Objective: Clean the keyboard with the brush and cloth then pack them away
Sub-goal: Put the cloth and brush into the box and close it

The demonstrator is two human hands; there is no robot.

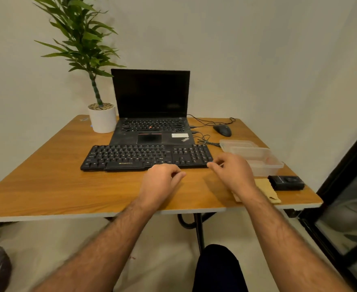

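Keyboard (pixel 146 157) sits flat on the table (pixel 47 186), just in front of the laptop (pixel 150 114), its cord prob. trailing off to the right. Both hands are empty, nothing grasped. Left hand (pixel 163 178) is loosely curled, hovering at the keyboard's front edge; can't tell if it touches. Right hand (pixel 233 171) is relaxed, fingers pointing toward the keyboard's right corner.

Handling, by my guess: keyboard is light, stiff plastic, w/ loose-ish keycaps; steady it by the side edges, not the keys. Cloth (pixel 267 189) lies near the right table edge, soft and limp, so pinch a corner or bunch it. Clear boxes (pixel 255 157) beside the keyboard look thin, light, easy to slide.

Hard to make out: no brush clearly visible. The small black case (pixel 286 182) next to the cloth may hold it, can't say. Right forearm covers part of the cloth. Box contents unclear.
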